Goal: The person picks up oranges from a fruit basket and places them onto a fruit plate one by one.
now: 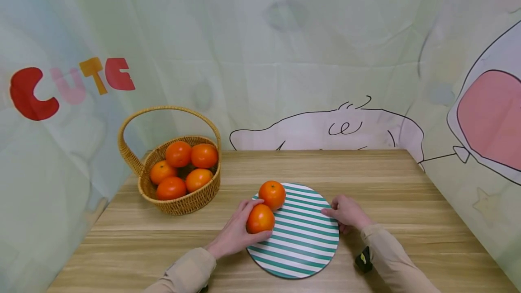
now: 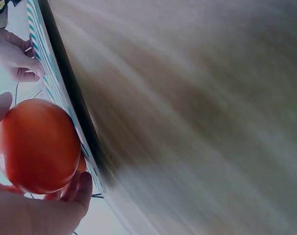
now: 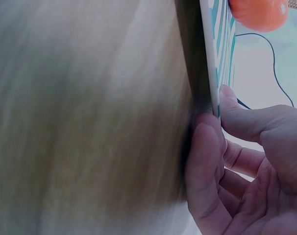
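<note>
My left hand point(image 1: 235, 232) grips a glossy orange point(image 1: 260, 219) between thumb and fingers, at the left side of a round green-and-white striped board point(image 1: 303, 238). In the left wrist view this orange point(image 2: 38, 146) looks smooth and reddish. Just behind it a second orange point(image 1: 272, 195) rests on the board's far left part. At the opposite edge, my right hand point(image 1: 349, 214) pinches the board's rim; the right wrist view shows the thumb on top and the index finger point(image 3: 205, 161) beneath.
A wicker basket point(image 1: 183, 205) with a tall arched handle stands at the back left of the wooden table point(image 1: 390, 175). Several orange and red-orange fruits lie inside it. Printed curtains point(image 1: 285, 58) hang behind the table and along both sides.
</note>
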{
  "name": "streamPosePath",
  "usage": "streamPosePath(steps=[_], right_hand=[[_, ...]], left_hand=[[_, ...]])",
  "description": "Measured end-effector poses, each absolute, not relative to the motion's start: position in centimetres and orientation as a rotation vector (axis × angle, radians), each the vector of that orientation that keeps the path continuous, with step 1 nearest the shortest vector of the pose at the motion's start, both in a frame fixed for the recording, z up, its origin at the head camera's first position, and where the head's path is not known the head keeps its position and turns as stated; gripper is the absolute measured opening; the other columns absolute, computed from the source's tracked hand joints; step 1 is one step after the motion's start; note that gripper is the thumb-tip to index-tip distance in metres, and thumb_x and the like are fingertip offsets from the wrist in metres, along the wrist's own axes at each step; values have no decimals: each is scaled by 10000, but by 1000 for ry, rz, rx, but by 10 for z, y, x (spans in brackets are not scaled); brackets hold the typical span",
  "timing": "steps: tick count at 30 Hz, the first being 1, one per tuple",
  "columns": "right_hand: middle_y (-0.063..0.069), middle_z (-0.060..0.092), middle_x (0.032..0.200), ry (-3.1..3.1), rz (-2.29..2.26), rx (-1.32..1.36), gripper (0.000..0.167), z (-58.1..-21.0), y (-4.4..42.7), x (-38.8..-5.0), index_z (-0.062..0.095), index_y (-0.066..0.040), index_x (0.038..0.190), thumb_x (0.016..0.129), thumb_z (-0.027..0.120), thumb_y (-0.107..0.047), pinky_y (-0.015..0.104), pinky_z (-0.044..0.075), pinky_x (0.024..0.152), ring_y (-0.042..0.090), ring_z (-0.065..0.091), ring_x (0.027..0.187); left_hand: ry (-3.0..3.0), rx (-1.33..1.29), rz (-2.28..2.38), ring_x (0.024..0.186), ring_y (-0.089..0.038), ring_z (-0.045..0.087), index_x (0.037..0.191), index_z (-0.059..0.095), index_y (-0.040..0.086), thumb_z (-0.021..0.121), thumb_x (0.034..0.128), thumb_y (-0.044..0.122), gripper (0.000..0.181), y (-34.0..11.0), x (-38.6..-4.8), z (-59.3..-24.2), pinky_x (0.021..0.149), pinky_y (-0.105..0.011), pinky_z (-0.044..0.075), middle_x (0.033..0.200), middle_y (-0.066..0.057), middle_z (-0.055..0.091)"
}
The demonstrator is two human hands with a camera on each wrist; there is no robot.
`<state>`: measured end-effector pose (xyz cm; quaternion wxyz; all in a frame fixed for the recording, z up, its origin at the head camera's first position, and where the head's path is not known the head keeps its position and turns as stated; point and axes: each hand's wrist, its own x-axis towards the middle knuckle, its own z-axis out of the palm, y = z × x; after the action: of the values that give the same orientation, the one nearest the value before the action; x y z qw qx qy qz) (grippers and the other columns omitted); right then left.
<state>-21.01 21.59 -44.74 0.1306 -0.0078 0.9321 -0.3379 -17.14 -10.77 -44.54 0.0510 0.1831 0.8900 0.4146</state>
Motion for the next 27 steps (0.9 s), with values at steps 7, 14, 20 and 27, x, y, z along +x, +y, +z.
streamPosePath(steps=[7,14,20,27], right_hand=[[52,552,586,2696,-982,-20,319,-448,217,-210,569,-74,742,956,689,-277,274,512,447,157,556,477],[48,546,569,2701,-1000,-24,319,-449,217,-212,564,-77,728,952,694,-262,277,513,446,157,554,468],[51,557,578,2702,-987,-15,312,-450,217,-213,577,-72,740,952,695,-269,276,515,448,157,559,473],[54,558,571,2714,-993,-31,313,-452,218,-213,576,-71,737,952,694,-267,280,514,441,155,559,460]], left_hand=[[2689,567,1264,1164,-269,545,1452,436,210,792,847,363,718,-107,-170,-446,997,-524,501,1404,-93,436],[2671,549,1266,1193,-281,527,1463,424,219,795,846,362,735,-105,-170,-446,1024,-552,483,1415,-98,423],[2680,546,1256,1193,-276,523,1473,410,211,795,845,358,751,-104,-170,-446,1028,-560,481,1407,-96,427],[2673,570,1268,1191,-278,527,1475,402,207,797,844,342,756,-103,-169,-447,1024,-566,483,1410,-101,424]])
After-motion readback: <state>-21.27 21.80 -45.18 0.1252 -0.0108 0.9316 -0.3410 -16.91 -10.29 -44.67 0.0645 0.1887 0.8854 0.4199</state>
